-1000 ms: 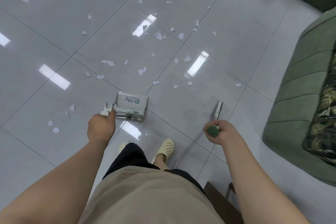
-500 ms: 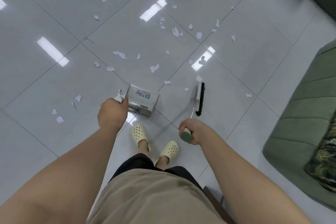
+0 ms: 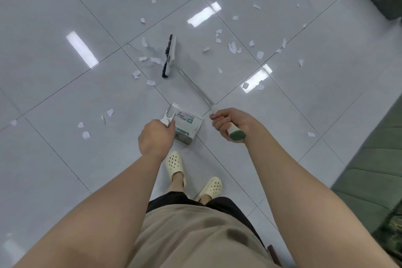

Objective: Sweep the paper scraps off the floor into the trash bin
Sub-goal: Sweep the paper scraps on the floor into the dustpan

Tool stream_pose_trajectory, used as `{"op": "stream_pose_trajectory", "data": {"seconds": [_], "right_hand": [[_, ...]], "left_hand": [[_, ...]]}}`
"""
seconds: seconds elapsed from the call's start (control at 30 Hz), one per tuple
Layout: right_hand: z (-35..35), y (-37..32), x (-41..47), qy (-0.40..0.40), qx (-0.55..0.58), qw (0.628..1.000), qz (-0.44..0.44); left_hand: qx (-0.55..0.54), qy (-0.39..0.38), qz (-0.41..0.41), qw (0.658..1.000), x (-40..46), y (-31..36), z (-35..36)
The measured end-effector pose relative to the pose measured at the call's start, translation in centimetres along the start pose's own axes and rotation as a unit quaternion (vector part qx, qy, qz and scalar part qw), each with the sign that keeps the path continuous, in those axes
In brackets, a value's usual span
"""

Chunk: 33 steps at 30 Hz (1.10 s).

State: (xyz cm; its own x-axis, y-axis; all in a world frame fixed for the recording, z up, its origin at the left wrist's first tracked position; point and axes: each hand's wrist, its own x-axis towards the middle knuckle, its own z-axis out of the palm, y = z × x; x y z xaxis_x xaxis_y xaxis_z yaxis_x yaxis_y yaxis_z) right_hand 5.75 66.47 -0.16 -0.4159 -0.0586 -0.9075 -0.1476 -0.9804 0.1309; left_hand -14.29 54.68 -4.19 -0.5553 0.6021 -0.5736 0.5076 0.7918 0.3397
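A: Where is the broom head lying relative to the hands just now?

B: It is lying ahead of both, out on the floor, at the far end of a shaft that is slanting from the right hand up and to the left. The right hand is curling round the grip near its green end cap, fingers wrapped tight.

A: And the left hand?

B: It is gripping the upright handle of the dustpan, which is sitting on the floor just in front of the feet, between the two hands.

A: So which way is the head's long edge running?

B: Roughly away from the person, with the dark bristles facing left. A small cluster of paper scraps is lying right beside those bristles, some touching; many more are lying scattered to the right and farther out.

A: The coming stroke, then?

B: I judge it is depending on drawing the head back toward the dustpan, which is nearer the left hand. No trash bin is showing here.
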Motion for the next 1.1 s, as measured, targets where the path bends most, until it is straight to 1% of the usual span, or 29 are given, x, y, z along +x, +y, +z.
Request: {"op": "stream_pose_trajectory", "data": {"seconds": [0.1,0.2,0.27,0.37,0.43,0.5,0.57,0.67,0.73,0.93,1.1], "right_hand": [[0.2,0.9,-1.0,0.031,-0.007,0.999,-0.021],[-1.0,1.5,-3.5,0.047,0.036,0.997,-0.043],[-2.0,1.9,-6.0,0.067,0.079,0.99,-0.093],[-3.4,2.9,-10.2,0.072,0.14,0.971,-0.179],[-5.4,3.1,-12.3,0.086,0.19,0.956,-0.208],[-8.5,2.9,-13.6,0.116,0.229,0.939,-0.228],[-12.1,2.8,-14.8,0.153,0.254,0.924,-0.243],[-18.5,3.3,-16.6,0.198,0.279,0.91,-0.236],[-22.5,4.0,-17.6,0.218,0.288,0.903,-0.233],[-33.0,5.7,-19.1,0.263,0.323,0.872,-0.257],[-39.4,6.2,-19.7,0.282,0.347,0.852,-0.271]], "left_hand": [[0.005,0.003,0.001,1.0,-0.8,0.5,0.6],[0.005,0.008,-0.006,1.0,-1.9,0.4,1.6],[-0.009,0.003,-0.016,1.0,-3.0,0.6,2.7],[-0.056,-0.025,-0.032,0.998,-5.0,2.5,5.1],[-0.074,-0.04,-0.04,0.996,-6.6,4.6,7.1],[-0.07,-0.043,-0.039,0.996,-8.2,6.8,9.2],[-0.046,-0.047,-0.017,0.998,-9.8,8.7,10.9],[0.001,-0.05,0.035,0.998,-12.4,11.5,13.2],[0.017,-0.049,0.053,0.997,-13.6,13.2,14.8],[-0.019,-0.053,0.07,0.996,-16.2,19.7,20.2],[-0.044,-0.052,0.063,0.996,-18.3,23.5,22.8]]}}
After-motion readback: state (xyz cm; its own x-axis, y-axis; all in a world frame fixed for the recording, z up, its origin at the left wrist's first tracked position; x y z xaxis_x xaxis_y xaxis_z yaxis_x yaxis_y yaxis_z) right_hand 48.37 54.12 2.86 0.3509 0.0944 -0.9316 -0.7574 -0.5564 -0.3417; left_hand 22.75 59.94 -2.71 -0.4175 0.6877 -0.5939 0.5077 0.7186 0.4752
